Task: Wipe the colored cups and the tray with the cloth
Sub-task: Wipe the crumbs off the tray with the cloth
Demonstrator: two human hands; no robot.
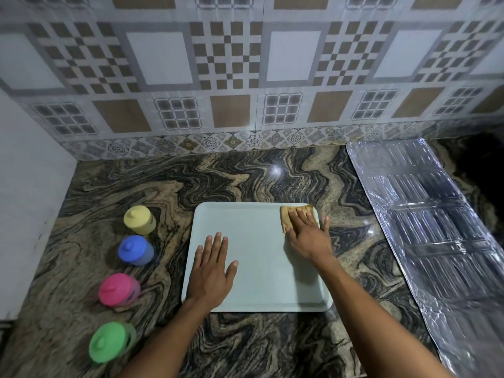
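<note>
A pale grey-green tray [256, 222] lies flat on the marbled counter. My right hand [308, 236] presses a folded tan cloth [286, 218] onto the tray's far right corner, fingers spread over it. My left hand [214, 271] rests flat on the tray's near left part, fingers apart, holding nothing. Four lidded cups stand in a line left of the tray: yellow cup [139, 220] farthest, then blue cup [135, 250], pink cup [118, 289], and green cup [111, 342] nearest.
A shiny foil sheet [436, 227] covers the counter to the right of the tray. A patterned tiled wall [245, 77] rises behind the counter, and a white wall [24, 186] closes the left side.
</note>
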